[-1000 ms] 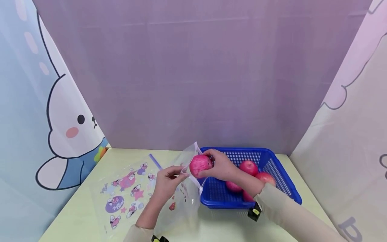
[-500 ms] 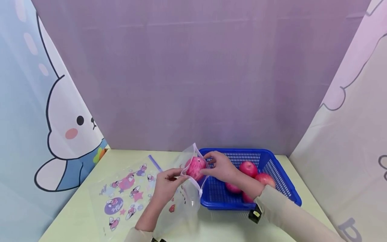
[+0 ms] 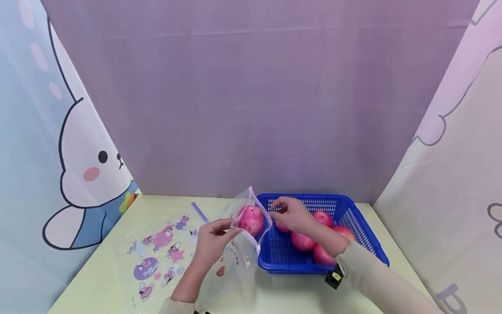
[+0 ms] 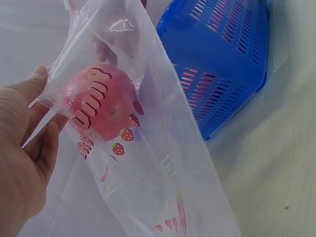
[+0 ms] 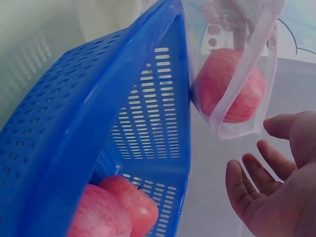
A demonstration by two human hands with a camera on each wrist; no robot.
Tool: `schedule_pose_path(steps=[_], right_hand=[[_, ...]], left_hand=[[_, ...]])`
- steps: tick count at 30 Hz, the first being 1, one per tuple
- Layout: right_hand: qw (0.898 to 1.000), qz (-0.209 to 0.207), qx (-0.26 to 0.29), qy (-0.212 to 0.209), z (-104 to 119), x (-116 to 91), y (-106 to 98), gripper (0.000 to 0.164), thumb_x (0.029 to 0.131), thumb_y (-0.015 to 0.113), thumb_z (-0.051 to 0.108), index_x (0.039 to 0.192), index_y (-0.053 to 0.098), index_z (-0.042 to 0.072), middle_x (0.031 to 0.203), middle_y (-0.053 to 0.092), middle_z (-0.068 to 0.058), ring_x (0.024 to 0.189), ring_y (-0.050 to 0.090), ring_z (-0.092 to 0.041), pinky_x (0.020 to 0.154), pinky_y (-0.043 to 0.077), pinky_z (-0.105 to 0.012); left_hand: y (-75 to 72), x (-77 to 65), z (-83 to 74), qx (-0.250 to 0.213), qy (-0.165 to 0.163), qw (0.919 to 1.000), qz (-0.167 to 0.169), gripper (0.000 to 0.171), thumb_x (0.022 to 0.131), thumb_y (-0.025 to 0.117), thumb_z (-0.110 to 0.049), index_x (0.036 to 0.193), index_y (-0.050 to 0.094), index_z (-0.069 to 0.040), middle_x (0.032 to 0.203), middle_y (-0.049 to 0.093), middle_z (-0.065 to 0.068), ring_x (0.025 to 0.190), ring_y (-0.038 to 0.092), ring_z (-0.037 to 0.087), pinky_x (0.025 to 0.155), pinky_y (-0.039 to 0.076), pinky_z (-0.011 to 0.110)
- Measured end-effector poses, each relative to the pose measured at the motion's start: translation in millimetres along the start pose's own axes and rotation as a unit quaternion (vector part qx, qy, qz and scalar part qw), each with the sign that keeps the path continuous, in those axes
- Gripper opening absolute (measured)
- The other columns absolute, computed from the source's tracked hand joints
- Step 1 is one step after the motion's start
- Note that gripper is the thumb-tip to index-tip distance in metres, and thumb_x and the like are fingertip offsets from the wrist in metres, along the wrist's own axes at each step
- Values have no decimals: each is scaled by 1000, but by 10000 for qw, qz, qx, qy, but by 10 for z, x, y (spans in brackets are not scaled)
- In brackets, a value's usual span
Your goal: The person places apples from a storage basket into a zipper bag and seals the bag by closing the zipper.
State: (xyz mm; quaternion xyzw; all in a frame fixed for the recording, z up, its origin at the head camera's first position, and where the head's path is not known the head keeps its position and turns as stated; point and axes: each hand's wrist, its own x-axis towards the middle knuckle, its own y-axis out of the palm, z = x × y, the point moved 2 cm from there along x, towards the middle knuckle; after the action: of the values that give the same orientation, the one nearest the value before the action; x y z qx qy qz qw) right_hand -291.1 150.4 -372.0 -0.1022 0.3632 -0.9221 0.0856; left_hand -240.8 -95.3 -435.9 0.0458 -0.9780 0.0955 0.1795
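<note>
My left hand (image 3: 211, 240) pinches the rim of a clear zip bag (image 3: 245, 259) printed with strawberries, holding its mouth spread to the right. Just inside that mouth sits a red apple (image 3: 251, 220); through the plastic, the left wrist view shows the apple (image 4: 116, 121) beside my left fingertips (image 4: 39, 76). My right hand (image 3: 294, 213) is over the left part of the blue basket, close to the bag's mouth. In the right wrist view this hand (image 5: 274, 182) has loosely bent fingers with nothing between them, apart from the bagged apple (image 5: 227, 86).
The blue plastic basket (image 3: 294, 267) stands right of the bag and holds several red apples (image 3: 302, 242). At the left, a second clear bag (image 3: 157, 248) with cartoon prints and a purple zip strip lies flat on the pale yellow table (image 3: 90, 270). Purple and printed cloths hang around.
The apple has moved from my right fingers left into the bag's mouth. My right hand has let go and drawn back to the right; my left hand keeps its pinch, shifting only slightly.
</note>
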Motion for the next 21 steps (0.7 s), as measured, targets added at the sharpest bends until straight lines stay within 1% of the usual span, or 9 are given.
schedule_pose_path(steps=[5,10,14,18,20,21], right_hand=[[9999,9,-65,-100,-75,44,-17,14,84,75,16,96,69,9,89,67,-3,80,63,-18,68,53,-31],[9998,66,-208,-41,-91,112,-70,15,84,75,17,96,69,10,88,67,-4,80,63,-18,74,53,-35],[9983,83,-573,-67,-111,175,-94,18,83,77,20,96,70,10,97,68,-6,82,62,-17,79,51,-38],[9951,-31,-966,-212,-172,262,-83,21,81,77,19,97,70,9,102,69,-8,82,60,-18,79,50,-38],[9935,-87,-1108,-258,-209,310,-71,21,80,77,20,97,70,9,103,69,-8,85,61,-21,79,50,-39],[9934,-80,-1122,-217,-226,333,-67,22,80,77,21,97,70,9,103,69,-8,88,62,-22,81,50,-39]], left_hand=[[-38,13,-10,1,-3,10000,-24,27,79,80,-33,104,77,-23,93,71,-5,79,63,20,66,56,28],[-80,37,-24,35,-111,9999,-43,29,79,81,-33,105,76,-22,94,70,-4,80,63,21,67,56,28],[-102,57,-32,55,-232,9997,-7,31,79,80,-37,106,76,-23,94,70,-3,80,62,23,67,56,28],[-120,68,-41,-6,-294,9996,34,32,78,80,-37,106,76,-22,95,70,-2,81,62,24,67,56,28],[-129,68,-49,-25,-298,9995,35,31,79,80,-36,106,76,-21,96,70,-1,81,62,24,67,56,28],[-133,68,-52,-30,-307,9995,32,31,79,80,-36,106,76,-21,96,70,-1,81,62,24,67,56,28]])
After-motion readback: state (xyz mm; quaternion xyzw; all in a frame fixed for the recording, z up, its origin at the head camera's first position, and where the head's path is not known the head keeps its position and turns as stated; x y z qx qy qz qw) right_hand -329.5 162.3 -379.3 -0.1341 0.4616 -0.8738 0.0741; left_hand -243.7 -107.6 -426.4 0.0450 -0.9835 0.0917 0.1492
